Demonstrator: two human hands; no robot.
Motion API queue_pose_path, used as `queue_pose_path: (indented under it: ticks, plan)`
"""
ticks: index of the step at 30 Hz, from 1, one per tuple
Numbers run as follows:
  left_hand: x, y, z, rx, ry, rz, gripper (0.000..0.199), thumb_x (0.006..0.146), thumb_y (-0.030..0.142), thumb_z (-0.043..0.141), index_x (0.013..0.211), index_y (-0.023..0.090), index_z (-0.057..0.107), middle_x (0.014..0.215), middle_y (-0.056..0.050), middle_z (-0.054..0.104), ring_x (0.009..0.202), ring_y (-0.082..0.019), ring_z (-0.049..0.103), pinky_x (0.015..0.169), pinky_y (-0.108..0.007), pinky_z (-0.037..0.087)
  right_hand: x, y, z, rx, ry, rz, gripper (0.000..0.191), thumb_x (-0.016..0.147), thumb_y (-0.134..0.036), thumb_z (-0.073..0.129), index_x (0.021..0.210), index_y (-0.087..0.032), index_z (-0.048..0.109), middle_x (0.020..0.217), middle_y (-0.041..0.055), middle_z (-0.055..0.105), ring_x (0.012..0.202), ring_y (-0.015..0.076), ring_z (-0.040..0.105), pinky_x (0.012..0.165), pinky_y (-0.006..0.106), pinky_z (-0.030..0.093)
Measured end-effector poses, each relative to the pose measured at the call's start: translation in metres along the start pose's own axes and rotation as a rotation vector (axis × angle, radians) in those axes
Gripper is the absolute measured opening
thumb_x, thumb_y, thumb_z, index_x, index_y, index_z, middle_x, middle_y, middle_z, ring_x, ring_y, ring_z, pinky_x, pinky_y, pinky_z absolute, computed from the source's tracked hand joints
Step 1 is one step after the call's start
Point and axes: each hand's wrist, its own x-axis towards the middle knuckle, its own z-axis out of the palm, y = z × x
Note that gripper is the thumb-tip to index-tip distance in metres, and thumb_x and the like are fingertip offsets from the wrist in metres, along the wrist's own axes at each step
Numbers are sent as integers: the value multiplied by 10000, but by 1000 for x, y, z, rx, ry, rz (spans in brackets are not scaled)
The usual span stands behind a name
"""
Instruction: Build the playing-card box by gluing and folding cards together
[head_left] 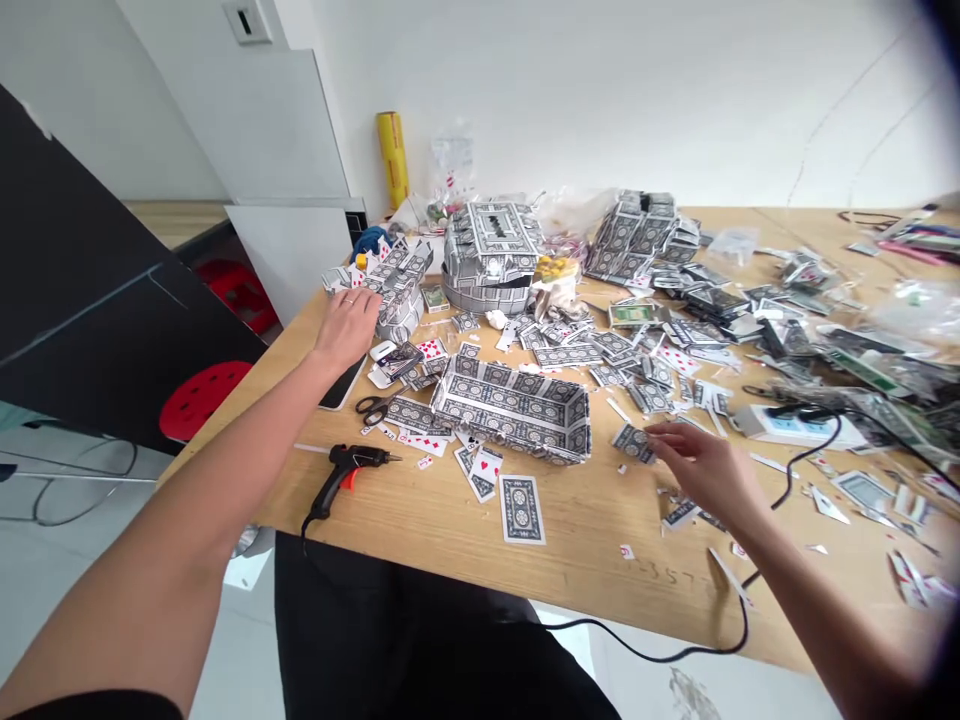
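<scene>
the right hand (694, 460) pinches a small blue-grey patterned paper card (634, 443) just past three o'clock of the open rectangular tray of grey-and-white playing cards (517, 432). the left hand (351, 318), at the tray's ten o'clock, is over a blocky grey-and-white card structure (401, 312); whether it grips, i cannot tell. a light edge hold should avoid creases; best steer clear of the black pistol-shaped glue gun (346, 470) near eight o'clock.
</scene>
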Motion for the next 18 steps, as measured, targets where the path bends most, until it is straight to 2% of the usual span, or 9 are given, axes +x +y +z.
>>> queue_pose_path:
  ticks: [2, 4, 7, 9, 12, 13, 14, 18]
  plan:
    - [4, 0, 2, 6, -12, -6, 390, 952, 96, 498, 1320, 79, 625, 1316, -262, 695, 1335, -389, 591, 1171, -531, 387, 1, 4, 6, -43, -62, 31, 428, 840, -598, 672, 1037, -248, 822, 943, 135, 835, 888, 370, 790, 814, 520, 576]
    - [7, 1, 2, 12, -13, -24, 347, 954, 96, 498, 1268, 86, 643, 1258, -249, 713, 1288, -381, 618, 1151, -517, 399, -1, 1, 10, -105, -21, -10, 459, 855, -557, 637, 1125, -230, 812, 1066, 161, 813, 928, 364, 771, 890, 541, 566]
    - [8, 2, -2, 28, 19, -76, 327, 977, 124, 502, 1272, 71, 632, 1292, -264, 681, 1308, -399, 601, 1124, -510, 425, -7, -12, 15, -138, 49, -30, 583, 876, -558, 607, 1301, -185, 748, 1220, 203, 735, 806, 300, 731, 950, 573, 562]
    - [8, 1, -13, 29, 48, -124, 302, 1006, 152, 498, 1262, 79, 639, 1293, -253, 671, 1302, -396, 602, 1085, -485, 459, -12, -23, 15, -103, 78, -25, 638, 882, -575, 619, 1370, -172, 702, 1292, 219, 690, 779, 277, 708, 949, 575, 574]
    - [2, -3, -48, -20, 119, -242, 228, 1018, 186, 548, 1182, 126, 693, 1267, -182, 682, 1246, -330, 620, 1023, -401, 502, -20, -44, 13, -18, 150, -85, 606, 902, -559, 632, 1377, -187, 687, 1392, 220, 645, 887, 307, 701, 918, 552, 599]
    - [-2, -3, -63, -46, 150, -276, 225, 1012, 188, 562, 1172, 122, 706, 1258, -157, 686, 1231, -305, 619, 1025, -384, 504, -23, -52, 11, 12, 182, -120, 569, 918, -540, 633, 1369, -198, 688, 1414, 212, 640, 907, 311, 697, 912, 545, 603]
    - [-6, -3, -81, -78, 157, -254, 256, 1025, 216, 562, 1200, 111, 716, 1257, -130, 687, 1209, -272, 621, 1036, -370, 503, -26, -61, 9, 38, 216, -157, 524, 936, -517, 632, 1358, -211, 690, 1423, 198, 644, 907, 307, 695, 911, 541, 604]
    - [-34, 6, -151, -198, 358, -287, 279, 917, 294, 680, 1090, 99, 782, 1015, -15, 703, 975, -167, 650, 969, -337, 519, -32, -98, 6, 132, 288, -316, 356, 998, -416, 656, 1314, -257, 694, 1371, 144, 697, 991, 304, 713, 941, 519, 596]
